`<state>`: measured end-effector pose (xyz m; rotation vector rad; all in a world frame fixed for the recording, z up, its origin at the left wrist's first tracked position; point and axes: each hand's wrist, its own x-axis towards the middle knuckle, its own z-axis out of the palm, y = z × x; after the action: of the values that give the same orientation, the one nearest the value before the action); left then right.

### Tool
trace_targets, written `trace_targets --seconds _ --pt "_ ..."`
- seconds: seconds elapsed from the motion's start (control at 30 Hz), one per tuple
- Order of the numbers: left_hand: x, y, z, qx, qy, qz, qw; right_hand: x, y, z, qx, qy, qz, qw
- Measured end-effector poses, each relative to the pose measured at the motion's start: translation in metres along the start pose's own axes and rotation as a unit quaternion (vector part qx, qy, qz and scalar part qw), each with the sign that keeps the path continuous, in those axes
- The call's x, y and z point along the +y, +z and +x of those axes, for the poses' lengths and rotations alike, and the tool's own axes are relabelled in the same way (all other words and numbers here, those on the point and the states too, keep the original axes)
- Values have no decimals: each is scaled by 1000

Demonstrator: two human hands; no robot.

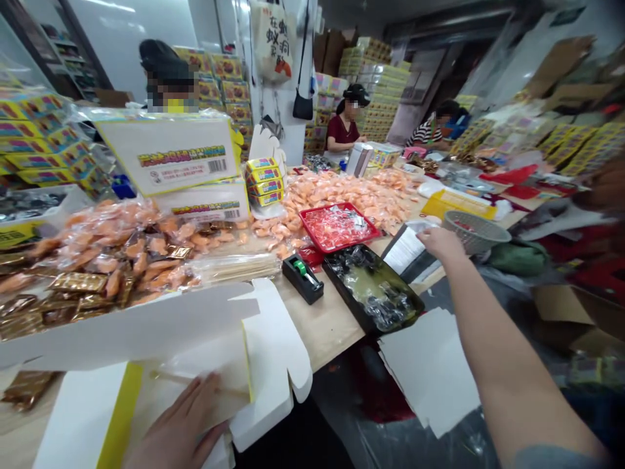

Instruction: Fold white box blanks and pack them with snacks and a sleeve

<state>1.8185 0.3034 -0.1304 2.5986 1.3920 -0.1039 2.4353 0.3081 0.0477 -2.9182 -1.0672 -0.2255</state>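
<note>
Left hand (183, 420) in open white box (280, 352), right hand (443, 242) at papers (404, 253)

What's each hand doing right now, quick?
Left hand: open, palm down at the white box.
Right hand: at the white papers; can't tell if gripping.

Matt card, shiny film and hard plastic on a smooth table (336, 331).
The open carton (277, 332) is smooth cardboard, matt inside; the gold packets (78, 282) wear crinkled, metallic-looking foil, and glossy clear film wraps the orange pieces (105, 229). The red tray (351, 245) and black tray (367, 280) look like shiny plastic, the tape dispenser (303, 284) like smooth plastic, the hanging bag (272, 42) like matt cloth.
</note>
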Motion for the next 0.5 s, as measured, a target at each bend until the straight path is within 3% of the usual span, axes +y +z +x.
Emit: trace_targets --seconds 0.17,0.27,0.33,0.37,0.4,0.43,0.47,0.5 --pt "3 -2 0 14 10 10 1000 -3 -16 -6 53 18 7 998" --pt "6 -13 -9 128 43 14 991 -12 -32 -34 154 20 21 988" --pt "19 -32 -16 232 82 -16 969 -31 -38 -81 208 -93 97 969" --pt "28 -45 -19 278 100 -41 954 -44 -39 -113 210 -203 162 943" --pt "40 -58 -21 315 120 -65 939 -60 -38 -147 160 -376 258 875" --pt "52 -71 -22 337 147 -82 926 -77 -36 -180 77 -536 320 778" --pt "63 -83 -22 341 187 -90 917 -93 -32 -209 -20 -637 339 692" --pt "72 -93 -22 326 235 -95 911 -107 -26 -231 -96 -687 354 627"
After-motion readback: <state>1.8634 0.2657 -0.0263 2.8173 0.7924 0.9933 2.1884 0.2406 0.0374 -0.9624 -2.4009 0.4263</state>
